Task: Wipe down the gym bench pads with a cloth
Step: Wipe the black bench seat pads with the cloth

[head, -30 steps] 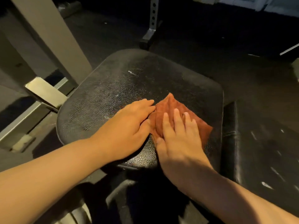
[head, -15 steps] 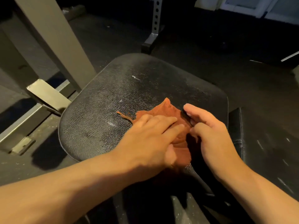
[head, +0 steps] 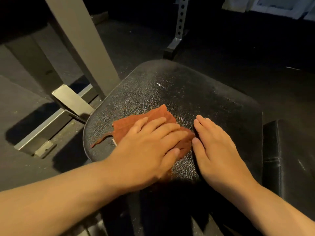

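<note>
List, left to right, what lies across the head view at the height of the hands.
Grey metal frame rail → left hand, flat on the rust-orange cloth → right hand, on the black textured bench pad → second black pad at the right edge.

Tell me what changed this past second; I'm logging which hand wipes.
The cloth went from under the right hand to under the left hand, shifting leftward on the seat pad. The right hand let go and now lies flat beside it. The seat pad stayed put.
</note>
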The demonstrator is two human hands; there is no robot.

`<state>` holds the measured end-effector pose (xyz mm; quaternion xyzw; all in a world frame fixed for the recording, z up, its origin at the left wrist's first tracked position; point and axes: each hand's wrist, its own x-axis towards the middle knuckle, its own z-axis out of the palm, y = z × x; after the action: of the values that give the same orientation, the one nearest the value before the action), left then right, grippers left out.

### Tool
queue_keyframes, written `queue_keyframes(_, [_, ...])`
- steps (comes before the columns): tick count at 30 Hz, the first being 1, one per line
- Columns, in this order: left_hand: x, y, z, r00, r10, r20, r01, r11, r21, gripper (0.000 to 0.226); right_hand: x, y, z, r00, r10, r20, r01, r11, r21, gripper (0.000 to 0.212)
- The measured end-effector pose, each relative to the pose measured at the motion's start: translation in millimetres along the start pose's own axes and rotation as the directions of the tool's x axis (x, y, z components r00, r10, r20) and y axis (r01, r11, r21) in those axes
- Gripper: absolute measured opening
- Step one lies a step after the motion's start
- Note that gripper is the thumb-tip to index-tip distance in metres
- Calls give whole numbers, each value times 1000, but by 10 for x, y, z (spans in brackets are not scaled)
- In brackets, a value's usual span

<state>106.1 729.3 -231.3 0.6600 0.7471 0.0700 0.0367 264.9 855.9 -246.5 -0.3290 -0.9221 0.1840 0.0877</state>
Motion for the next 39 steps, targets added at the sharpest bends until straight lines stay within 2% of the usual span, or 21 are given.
queue_keyframes(2, [-183,-254,-57,1000,-5,-6,4,999,-47,47,74,-23,-32,1000,13,12,-13,1000,-4,55])
queue_keyframes(4, [-221,-493,-117,994,-108,12,109,990,-93,48,172,-58,-39,999,16,38,-16,1000,-4,56])
queue_keyframes(7, [165,-686,-171,957,-291,4,290,952,-99,49,337,-80,-9,999,-11,35,13,998,-56,59])
queue_keyframes(9, [359,-644,-142,946,-324,-15,322,942,-91,49,426,-82,14,999,-8,37,10,997,-71,61])
queue_keyframes(11, [221,-582,-96,973,-227,-50,220,969,-113,51,480,-86,28,999,3,36,0,998,-69,61])
queue_keyframes(13, [-96,-563,-58,995,-52,-89,40,989,-139,55,501,-93,39,1000,3,28,-1,997,-77,61])
queue_keyframes(15, [-230,-704,-52,997,35,-65,-45,986,-160,55,510,-95,45,1000,-4,27,6,996,-94,61])
queue_keyframes(17, [-24,-852,-87,998,-31,-55,20,983,-184,55,561,-83,39,999,-14,39,18,994,-107,62])
queue_keyframes(19, [381,-949,-97,983,-179,-49,166,967,-195,50,682,-63,10,998,-21,54,27,993,-114,63])
queue_keyframes(21, [697,-919,-97,951,-306,-51,295,943,-153,46,824,-36,-2,998,-13,63,20,994,-110,63])
queue_keyframes(22, [719,-866,-82,947,-316,-59,309,944,-114,47,878,-31,4,998,-3,63,10,995,-99,63])
queue_keyframes(24, [465,-700,-48,975,-205,-85,199,977,-76,53,933,-41,37,999,8,40,-4,996,-85,62])
queue_keyframes(26, [98,-564,-54,994,-34,-105,19,990,-137,59,920,-70,79,1000,10,0,-10,995,-100,61])
queue_keyframes(28, [-18,-649,-32,995,39,-92,-56,981,-187,56,905,-85,101,1000,14,-9,-15,993,-121,61])
queue_keyframes(30, [210,-822,-25,993,17,-116,-43,974,-223,49,927,-77,97,1000,14,-4,-14,990,-138,62])
queue_keyframes(31, [395,-896,-20,990,-40,-138,6,972,-235,43,961,-67,89,1000,9,-4,-9,989,-146,62])
queue_keyframes(32, [590,-943,-33,977,-143,-159,99,960,-261,38,1005,-61,72,1000,3,-3,-3,989,-150,62])
queue_keyframes(34, [893,-959,-43,907,-360,-216,287,907,-307,32,1133,-64,28,1000,-4,2,4,990,-140,61])
queue_keyframes(35, [970,-929,-42,890,-371,-266,296,913,-282,24,1210,-66,11,1000,-4,5,5,991,-130,60])
queue_keyframes(36, [974,-869,-33,894,-315,-319,248,940,-233,19,1283,-75,-5,1000,-11,7,12,993,-122,58])
queue_keyframes(39, [752,-768,-2,931,-108,-348,54,985,-162,27,1408,-97,15,999,-43,-14,41,992,-121,58])
